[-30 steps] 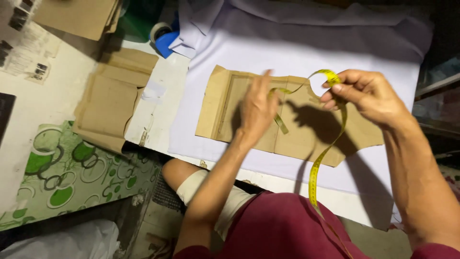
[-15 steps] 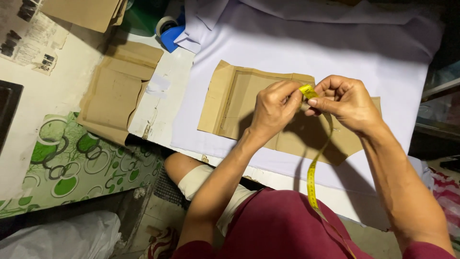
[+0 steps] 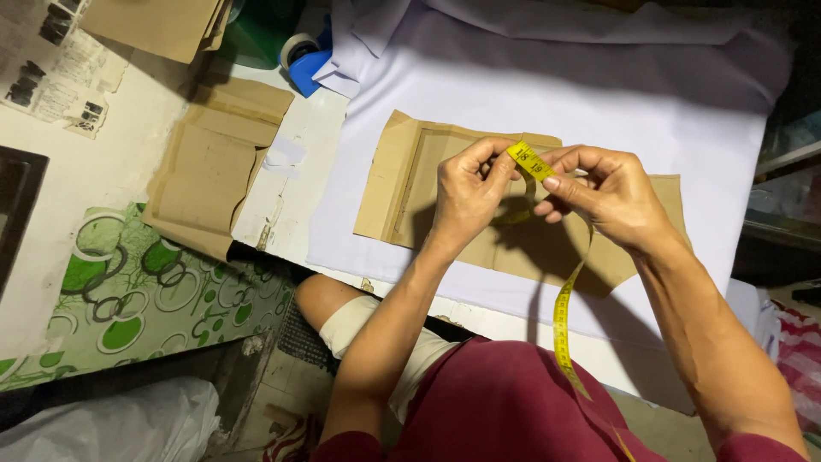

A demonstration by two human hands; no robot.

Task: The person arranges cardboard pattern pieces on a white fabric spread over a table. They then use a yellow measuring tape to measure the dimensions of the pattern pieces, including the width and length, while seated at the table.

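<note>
Yellow measuring tape [image 3: 530, 160] was pinched between both hands, its free end held up over the middle of the desk. The left hand [image 3: 469, 190] gripped it from one side with thumb and curled fingers, and the right hand [image 3: 609, 195] clamped it from the other, the two hands nearly touching. A second earlier they had been apart, the left flat on the brown paper and the right alone lifting a loop of tape; half a second earlier they had already met, and since then they had barely shifted.

From the pinch the tape looped down behind the right hand, then hung in a narrow strip past the desk edge toward the person's dark red lap [image 3: 513, 402]. Black markings showed on the short raised end.

Beneath the hands lay a brown paper pattern [image 3: 402, 184], creased into panels, flat on a sheet of white cloth [image 3: 667, 111] that covered most of the desk. The hands and forearms hid the pattern's middle and threw shadows on it. Farther left, on the bare white desk [image 3: 295, 184], rested a second brown paper piece [image 3: 205, 171], well apart from the first. A roll of tape [image 3: 297, 47] sat beside a blue object [image 3: 310, 73] near the far edge. A green-patterned surface [image 3: 128, 291] lay below the desk at the left.
</note>
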